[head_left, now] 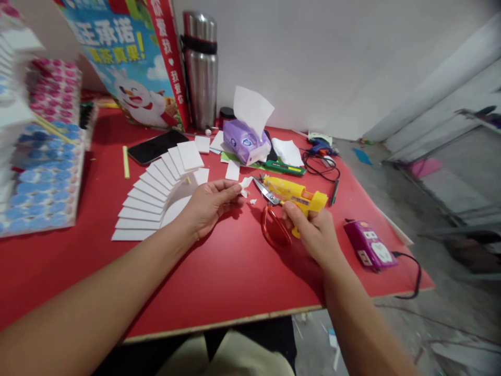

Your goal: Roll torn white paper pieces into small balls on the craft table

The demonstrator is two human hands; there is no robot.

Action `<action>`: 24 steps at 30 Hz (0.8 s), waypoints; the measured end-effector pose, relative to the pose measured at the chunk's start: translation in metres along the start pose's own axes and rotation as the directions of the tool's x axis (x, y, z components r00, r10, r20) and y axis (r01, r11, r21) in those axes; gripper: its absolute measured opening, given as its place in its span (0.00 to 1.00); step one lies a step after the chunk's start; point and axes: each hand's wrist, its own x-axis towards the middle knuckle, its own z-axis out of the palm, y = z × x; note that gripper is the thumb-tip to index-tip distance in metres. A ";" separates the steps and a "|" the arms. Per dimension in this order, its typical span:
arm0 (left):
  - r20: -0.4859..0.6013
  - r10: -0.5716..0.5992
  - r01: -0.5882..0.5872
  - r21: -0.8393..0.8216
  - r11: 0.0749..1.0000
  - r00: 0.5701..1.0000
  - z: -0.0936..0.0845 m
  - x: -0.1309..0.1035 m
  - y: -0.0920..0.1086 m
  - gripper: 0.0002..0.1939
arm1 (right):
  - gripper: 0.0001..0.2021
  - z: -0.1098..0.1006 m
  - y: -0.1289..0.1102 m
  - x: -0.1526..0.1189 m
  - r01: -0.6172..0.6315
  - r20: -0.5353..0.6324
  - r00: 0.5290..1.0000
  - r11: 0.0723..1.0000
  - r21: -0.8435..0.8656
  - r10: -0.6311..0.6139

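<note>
Between the thumb and fingers of my left hand (219, 201) is a small crumpled piece of white tissue (246, 184). My right hand (311, 227) grips a yellow glue gun (287, 189) by its handle, its nozzle pointing left toward the tissue. Scissors with red handles (274, 230) lie on the table just under the glue gun, their blades partly beneath it. A tiny white scrap (253, 201) rests by the blade tips. Left of my left hand, white rectangular pieces (146, 201) are fanned out in a curved staircase shape.
Behind my hands stand a purple tissue pack (245, 142), a green utility knife (285, 167) and a steel flask (201, 73). A black phone (156, 147) lies back left. Trays of blue and pink pieces (43, 180) fill the left side. A purple power strip (370, 245) sits right.
</note>
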 end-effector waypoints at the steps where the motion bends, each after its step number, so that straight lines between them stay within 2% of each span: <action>1: 0.004 -0.006 0.006 -0.002 1.000 1.000 0.000 0.000 0.000 0.23 | 0.22 -0.003 0.000 0.001 -0.011 -0.023 1.000 1.000 0.000 0.011; 4: 0.013 -0.004 0.004 0.002 1.000 1.000 -0.001 0.000 0.000 0.22 | 0.20 -0.016 0.005 0.005 -0.077 -0.130 0.989 0.997 -0.023 0.073; 8: 0.025 0.037 -0.036 -0.004 0.999 0.999 -0.001 0.001 -0.001 0.21 | 0.19 -0.038 0.023 0.014 -0.236 -0.267 0.942 0.966 -0.105 0.201; 11: 0.040 0.049 -0.049 -0.013 0.999 0.998 -0.001 0.000 -0.003 0.20 | 0.18 -0.047 0.040 0.017 -0.304 -0.336 0.908 0.946 -0.113 0.252; 19: 0.050 0.055 -0.054 -0.028 0.998 0.997 -0.002 0.002 -0.004 0.20 | 0.24 -0.054 0.065 0.022 -0.346 -0.373 0.899 0.896 -0.277 0.232; 22: 0.053 0.052 -0.050 -0.035 0.998 0.997 -0.002 0.002 -0.003 0.20 | 0.25 -0.057 0.063 0.019 -0.385 -0.339 0.903 0.847 -0.366 0.263; 24: 0.060 0.054 -0.052 -0.033 0.998 0.997 -0.001 0.002 -0.002 0.20 | 0.25 -0.058 0.052 0.007 -0.356 -0.302 0.924 0.814 -0.458 0.235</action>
